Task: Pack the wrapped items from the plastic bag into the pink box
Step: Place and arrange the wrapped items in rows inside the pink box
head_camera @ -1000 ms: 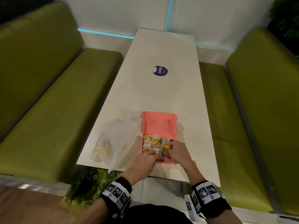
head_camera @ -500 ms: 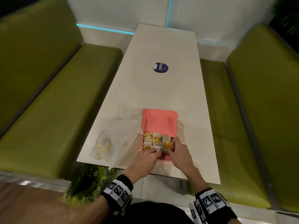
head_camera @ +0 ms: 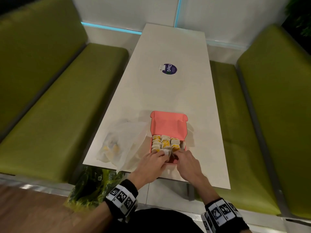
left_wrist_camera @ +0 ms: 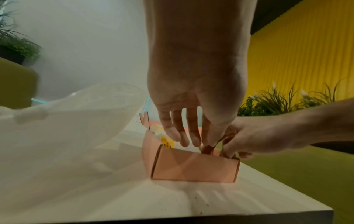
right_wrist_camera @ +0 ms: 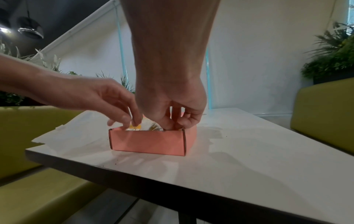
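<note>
The pink box (head_camera: pixel 168 125) stands on the white table (head_camera: pixel 168 91) near its front edge, lid open and tilted back. Several wrapped items (head_camera: pixel 164 142), white paper with yellow showing, fill it in rows. My left hand (head_camera: pixel 162 153) reaches down into the box's near left part, its fairly straight fingertips (left_wrist_camera: pixel 195 141) resting on a wrapped item (right_wrist_camera: pixel 135 127). My right hand (head_camera: pixel 175 154) has thumb and fingers curled into the near right corner (right_wrist_camera: pixel 176 124), pinching a wrapped item that is mostly hidden. The clear plastic bag (head_camera: pixel 124 142) lies just left of the box, a few wrapped items still inside.
A round purple sticker (head_camera: pixel 170 68) lies mid-table. Green padded benches (head_camera: pixel 58 115) run along both sides, the right bench (head_camera: pixel 269 115) close to the table edge. A green bag (head_camera: pixel 90 185) sits on the floor under the near left corner.
Both hands stay at the box's near end. My right fingers have drawn slightly toward me and into the near right corner. The head view has shifted a little.
</note>
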